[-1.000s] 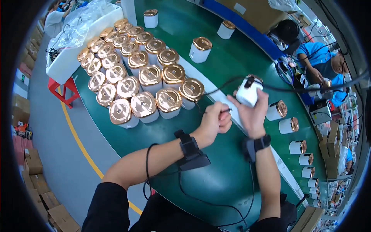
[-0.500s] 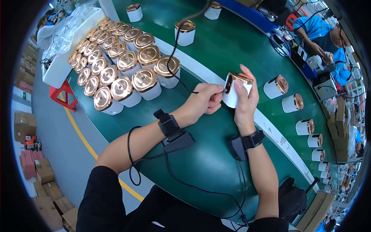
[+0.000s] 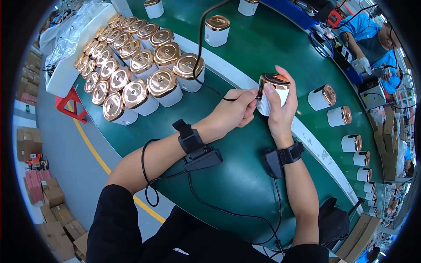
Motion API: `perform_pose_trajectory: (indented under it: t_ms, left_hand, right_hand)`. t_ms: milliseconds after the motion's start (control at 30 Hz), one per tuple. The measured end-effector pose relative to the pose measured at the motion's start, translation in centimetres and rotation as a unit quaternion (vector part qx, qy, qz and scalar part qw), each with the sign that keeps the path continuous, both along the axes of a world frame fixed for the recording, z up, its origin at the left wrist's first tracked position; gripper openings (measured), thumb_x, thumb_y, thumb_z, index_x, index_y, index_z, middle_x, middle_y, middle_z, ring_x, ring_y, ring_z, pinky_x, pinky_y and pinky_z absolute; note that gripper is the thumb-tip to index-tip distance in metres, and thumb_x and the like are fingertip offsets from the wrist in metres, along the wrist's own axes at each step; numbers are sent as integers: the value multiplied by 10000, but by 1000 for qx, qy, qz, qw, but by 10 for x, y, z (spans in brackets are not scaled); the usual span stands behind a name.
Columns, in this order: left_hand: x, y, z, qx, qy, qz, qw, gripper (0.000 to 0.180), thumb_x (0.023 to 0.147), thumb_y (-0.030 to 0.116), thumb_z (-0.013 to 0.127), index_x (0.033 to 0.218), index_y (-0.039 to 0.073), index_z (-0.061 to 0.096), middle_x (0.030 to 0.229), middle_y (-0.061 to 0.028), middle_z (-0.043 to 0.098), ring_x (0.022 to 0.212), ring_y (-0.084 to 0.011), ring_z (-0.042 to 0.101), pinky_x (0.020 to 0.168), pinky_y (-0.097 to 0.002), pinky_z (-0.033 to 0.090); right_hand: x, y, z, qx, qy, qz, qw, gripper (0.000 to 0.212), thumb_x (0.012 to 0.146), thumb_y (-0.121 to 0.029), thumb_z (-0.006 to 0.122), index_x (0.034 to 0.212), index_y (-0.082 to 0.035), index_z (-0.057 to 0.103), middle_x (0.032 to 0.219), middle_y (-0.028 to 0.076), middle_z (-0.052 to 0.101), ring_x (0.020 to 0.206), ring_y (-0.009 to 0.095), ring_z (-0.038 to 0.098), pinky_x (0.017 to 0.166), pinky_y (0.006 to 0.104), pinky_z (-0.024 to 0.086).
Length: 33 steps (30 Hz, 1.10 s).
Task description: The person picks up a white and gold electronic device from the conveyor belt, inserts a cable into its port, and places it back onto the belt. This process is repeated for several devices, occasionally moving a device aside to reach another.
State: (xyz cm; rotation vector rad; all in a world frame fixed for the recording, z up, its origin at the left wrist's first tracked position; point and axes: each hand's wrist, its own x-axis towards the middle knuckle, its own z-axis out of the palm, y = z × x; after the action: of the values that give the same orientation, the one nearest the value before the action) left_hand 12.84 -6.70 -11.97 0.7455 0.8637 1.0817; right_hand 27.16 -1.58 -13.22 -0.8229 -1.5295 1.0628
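Across the green table [image 3: 237, 184], packed rows of canisters [image 3: 164, 83] with copper lids are standing at my left and a looser line of canisters [image 3: 322, 97] is stretching along my right, neither group showing me which are finished. Between them I am gripping one canister [image 3: 264, 106] lid up, my right hand [image 3: 283, 109] wrapped around it, apparently mid-job. My left hand [image 3: 234, 111] is pinching a black cable [image 3: 201, 26] by its dark side panel [image 3: 260, 89]; whether it's plugged in, I cannot tell.

left hand [image 3: 232, 111]: now beside held white-and-gold unit [image 3: 275, 79], previously apart | black cable [image 3: 200, 44]: enters at upper middle, previously right edge | unit's dark side: now faces left
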Motion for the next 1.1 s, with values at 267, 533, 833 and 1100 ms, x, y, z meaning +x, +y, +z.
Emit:
perform_pose_trajectory:
  t_ms: [267, 533, 833, 1100]
  left_hand:
    - [-1, 0, -3, 0, -5, -15, 1000, 360, 1013, 253, 383, 691, 102, 330, 572, 31, 289, 475, -72, 237, 450, -272, 157]
    - [-8, 10, -8, -4, -144, -30, 989, 374, 1026, 273, 395, 690, 115, 346, 574, 37, 279, 473, -71, 259, 445, -253, 188]
    - [-17, 4, -22, -3, -260, -5, 965, 367, 1036, 280, 387, 705, 125, 350, 569, 46, 272, 464, -76, 259, 448, -244, 212]
    - [-10, 7, -21, 0, -238, -42, 970, 345, 1016, 265, 391, 700, 133, 346, 551, 41, 261, 449, -90, 251, 457, -264, 221]
  right_hand:
    - [-3, -2, -3, 26, -28, -15, 999, 564, 887, -276, 678, 1327, -24, 431, 1108, 126, 628, 991, 173, 599, 866, 294, 479]
    - [-4, 7, 13, 28, -26, -11, 999, 522, 878, -222, 701, 1290, -27, 448, 1063, 110, 625, 957, 155, 595, 824, 285, 485]
    - [36, 49, 39, -33, -31, -78, 996, 334, 850, -179, 734, 1019, -38, 483, 1051, 98, 570, 897, 146, 551, 795, 281, 466]
    - [45, 107, 33, 126, -447, -198, 863, 407, 794, -235, 781, 1007, -58, 484, 1089, 128, 579, 1013, 210, 562, 867, 355, 461]
